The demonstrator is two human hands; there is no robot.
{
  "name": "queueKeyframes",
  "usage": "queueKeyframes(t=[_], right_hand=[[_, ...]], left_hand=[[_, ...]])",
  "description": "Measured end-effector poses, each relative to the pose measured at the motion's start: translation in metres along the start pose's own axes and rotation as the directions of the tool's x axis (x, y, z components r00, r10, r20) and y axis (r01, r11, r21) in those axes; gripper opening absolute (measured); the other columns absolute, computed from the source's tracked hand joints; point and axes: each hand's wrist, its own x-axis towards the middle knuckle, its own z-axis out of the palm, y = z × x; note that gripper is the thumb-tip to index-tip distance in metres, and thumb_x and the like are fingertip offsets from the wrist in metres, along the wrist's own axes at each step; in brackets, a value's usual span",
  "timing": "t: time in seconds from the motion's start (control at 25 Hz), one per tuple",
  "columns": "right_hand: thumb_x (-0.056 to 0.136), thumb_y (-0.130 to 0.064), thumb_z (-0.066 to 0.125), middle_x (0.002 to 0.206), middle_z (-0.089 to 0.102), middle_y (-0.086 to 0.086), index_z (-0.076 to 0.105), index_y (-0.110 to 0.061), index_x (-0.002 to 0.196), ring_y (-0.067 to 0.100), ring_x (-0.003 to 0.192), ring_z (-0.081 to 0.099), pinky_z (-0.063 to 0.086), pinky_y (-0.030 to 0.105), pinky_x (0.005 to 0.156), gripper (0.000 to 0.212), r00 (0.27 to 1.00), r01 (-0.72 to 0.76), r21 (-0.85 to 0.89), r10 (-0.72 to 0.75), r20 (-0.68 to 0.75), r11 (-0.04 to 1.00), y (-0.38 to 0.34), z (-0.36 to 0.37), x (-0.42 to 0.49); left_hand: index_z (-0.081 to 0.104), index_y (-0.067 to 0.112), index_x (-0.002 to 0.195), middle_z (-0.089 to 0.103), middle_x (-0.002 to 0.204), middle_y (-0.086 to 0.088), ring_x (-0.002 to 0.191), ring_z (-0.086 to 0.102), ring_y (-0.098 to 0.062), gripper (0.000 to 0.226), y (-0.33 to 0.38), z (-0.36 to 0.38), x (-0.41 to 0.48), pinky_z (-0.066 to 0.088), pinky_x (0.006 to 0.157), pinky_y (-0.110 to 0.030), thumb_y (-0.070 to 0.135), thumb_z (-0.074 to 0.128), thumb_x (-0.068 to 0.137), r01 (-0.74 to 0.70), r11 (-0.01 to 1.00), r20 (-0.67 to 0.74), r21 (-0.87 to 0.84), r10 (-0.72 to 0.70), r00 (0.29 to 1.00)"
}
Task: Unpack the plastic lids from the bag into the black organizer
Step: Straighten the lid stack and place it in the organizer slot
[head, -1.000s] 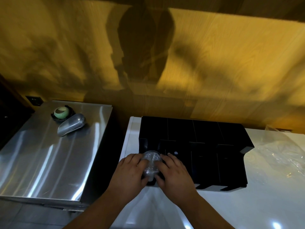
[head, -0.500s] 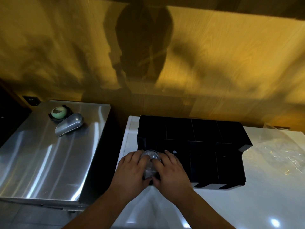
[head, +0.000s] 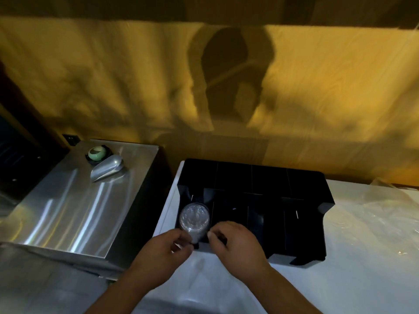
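My left hand [head: 163,252] pinches the near end of the lid stack [head: 194,219], which lies in the black organizer's [head: 272,177] leftmost near slot. My right hand [head: 235,243] curls its fingers beside it, contact unclear. Released unevenly, the lids could spill.

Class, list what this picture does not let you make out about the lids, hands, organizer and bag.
Head view: how many lids the stack of clear lids holds; blur and the left hand cover its near end.
Head view: whether the right hand or the left grips it; motion blur.
Head view: the black organizer, rear compartments; too dark.
Head view: the plastic bag, cut off by the right edge; contents unclear.
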Motion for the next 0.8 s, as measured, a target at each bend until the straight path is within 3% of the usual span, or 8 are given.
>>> queueKeyframes(t=[0.08, 0.16, 0.28, 0.36, 0.48, 0.64, 0.8], right_hand=[[0.094, -0.053, 0.053, 0.091, 0.070, -0.014, 0.071, -0.032, 0.100, 0.004, 0.087, 0.064, 0.055, 0.028, 0.077, 0.029, 0.996, -0.068, 0.155, 0.057, 0.074, 0.986, 0.006, -0.006, -0.008], [0.093, -0.055, 0.057, 0.105, 0.073, -0.014, 0.072, -0.034, 0.112, 0.002, 0.096, 0.067, 0.057, 0.027, 0.087, 0.032, 0.983, -0.131, 0.215, 0.098, 0.158, 0.968, 0.011, -0.010, -0.019], [0.092, -0.058, 0.062, 0.118, 0.069, -0.019, 0.068, -0.037, 0.124, -0.002, 0.106, 0.064, 0.053, 0.026, 0.097, 0.039, 0.947, -0.251, 0.203, 0.196, 0.254, 0.947, 0.017, -0.015, -0.044], [0.091, -0.062, 0.062, 0.117, 0.064, -0.024, 0.065, -0.040, 0.127, -0.002, 0.103, 0.062, 0.048, 0.019, 0.090, 0.042, 0.924, -0.310, 0.134, 0.265, 0.276, 0.941, 0.020, -0.024, -0.065], [0.095, -0.057, 0.062, 0.122, 0.064, -0.018, 0.064, -0.038, 0.129, 0.003, 0.106, 0.059, 0.043, 0.019, 0.088, 0.039, 0.904, -0.390, 0.045, 0.374, 0.205, 0.920, 0.030, -0.040, -0.103], [0.096, -0.048, 0.062, 0.118, 0.067, -0.013, 0.066, -0.034, 0.124, 0.007, 0.105, 0.061, 0.048, 0.024, 0.091, 0.032, 0.865, -0.491, -0.028, 0.491, 0.097, 0.871, 0.039, -0.065, -0.169], [0.097, -0.045, 0.063, 0.118, 0.067, -0.011, 0.067, -0.031, 0.123, 0.009, 0.105, 0.061, 0.048, 0.025, 0.091, 0.030, 0.825, -0.563, -0.060, 0.565, 0.022, 0.824, 0.050, -0.091, -0.221]], left_hand=[[0.075, 0.051, 0.098, 0.078, 0.100, 0.025, 0.090, 0.073, 0.002, 0.013, 0.002, 0.012, -0.010, 0.055, 0.079, -0.022, 0.042, 0.079, 0.088, 0.114, 0.981, 0.009, -0.157, -0.114, 0.993], [0.077, 0.048, 0.100, 0.080, 0.101, 0.019, 0.093, 0.073, 0.002, 0.013, 0.000, 0.023, -0.019, 0.057, 0.087, -0.027, 0.044, 0.080, 0.087, 0.191, 0.961, 0.003, -0.202, -0.194, 0.981], [0.075, 0.045, 0.104, 0.080, 0.107, 0.012, 0.098, 0.073, -0.001, 0.020, -0.001, 0.038, -0.033, 0.057, 0.089, -0.028, 0.049, 0.079, 0.085, 0.244, 0.949, 0.024, -0.200, -0.244, 0.969], [0.074, 0.045, 0.104, 0.079, 0.109, 0.012, 0.101, 0.072, -0.002, 0.025, 0.008, 0.049, -0.042, 0.057, 0.092, -0.029, 0.054, 0.078, 0.082, 0.240, 0.953, 0.067, -0.186, -0.231, 0.971], [0.073, 0.048, 0.104, 0.076, 0.109, 0.014, 0.099, 0.070, 0.002, 0.027, 0.025, 0.069, -0.050, 0.055, 0.088, -0.025, 0.059, 0.075, 0.080, 0.171, 0.975, 0.166, -0.139, -0.148, 0.975], [0.069, 0.050, 0.104, 0.073, 0.109, 0.020, 0.091, 0.068, 0.010, 0.019, 0.054, 0.103, -0.066, 0.050, 0.075, -0.015, 0.057, 0.072, 0.086, 0.034, 0.996, 0.287, -0.085, -0.008, 0.958], [0.066, 0.051, 0.105, 0.071, 0.112, 0.025, 0.096, 0.069, 0.007, 0.021, 0.081, 0.135, -0.086, 0.053, 0.083, -0.021, 0.058, 0.070, 0.086, -0.033, 0.997, 0.346, -0.072, 0.056, 0.937]])
